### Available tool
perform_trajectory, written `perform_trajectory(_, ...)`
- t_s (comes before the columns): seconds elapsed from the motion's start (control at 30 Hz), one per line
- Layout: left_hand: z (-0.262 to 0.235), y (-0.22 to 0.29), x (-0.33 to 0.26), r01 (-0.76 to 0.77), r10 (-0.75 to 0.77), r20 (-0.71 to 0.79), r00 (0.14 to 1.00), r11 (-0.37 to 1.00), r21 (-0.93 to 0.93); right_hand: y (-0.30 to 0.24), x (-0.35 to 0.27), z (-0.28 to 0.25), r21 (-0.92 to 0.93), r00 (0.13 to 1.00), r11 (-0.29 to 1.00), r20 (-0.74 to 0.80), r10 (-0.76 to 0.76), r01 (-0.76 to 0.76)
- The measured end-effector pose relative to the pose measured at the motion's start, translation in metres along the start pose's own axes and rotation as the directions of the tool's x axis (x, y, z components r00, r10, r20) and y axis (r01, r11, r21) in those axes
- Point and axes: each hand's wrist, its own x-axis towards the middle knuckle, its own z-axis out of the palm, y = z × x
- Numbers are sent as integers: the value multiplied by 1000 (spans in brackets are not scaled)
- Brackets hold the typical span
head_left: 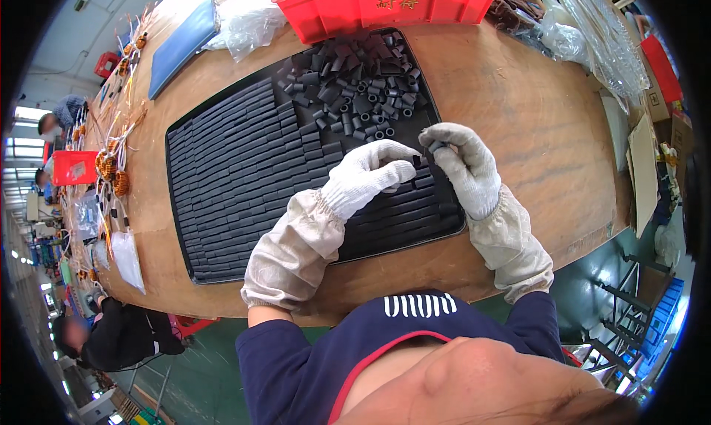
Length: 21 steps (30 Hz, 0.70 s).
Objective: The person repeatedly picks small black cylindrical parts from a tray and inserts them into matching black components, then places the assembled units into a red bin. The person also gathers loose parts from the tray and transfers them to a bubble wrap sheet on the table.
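Observation:
A black tray (176, 225) lies before me on the table, with short black tubes (244, 173) laid in close rows over its left and near parts. Loose black tubes (363, 84) are heaped at its far right. Both hands wear white gloves above the tray's right side. Between the thumb and forefinger of my left hand (366, 177) is a small black tube (417, 160). My right hand (468, 169), just to the right, pinches another dark tube (438, 145); its curled fingers partly cover it.
Beyond the tray stands a red bin (385, 10). A blue folder (184, 48) and clear plastic bags (248, 25) lie at the far left. Wired copper coils (111, 165) line the left edge. More plastic wrap (592, 40) is at the far right. A person in black (126, 336) sits at the lower left.

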Motion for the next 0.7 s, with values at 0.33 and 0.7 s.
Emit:
perform_trajectory(0.33,-2,-7,1,0,2,36,999,997,-74,10,-2,7,44,986,995,135,-94,89)
perform_trajectory(0.7,1,-5,0,11,-12,-11,1000,994,-106,19,1,9,-134,985,976,33,-167,170)
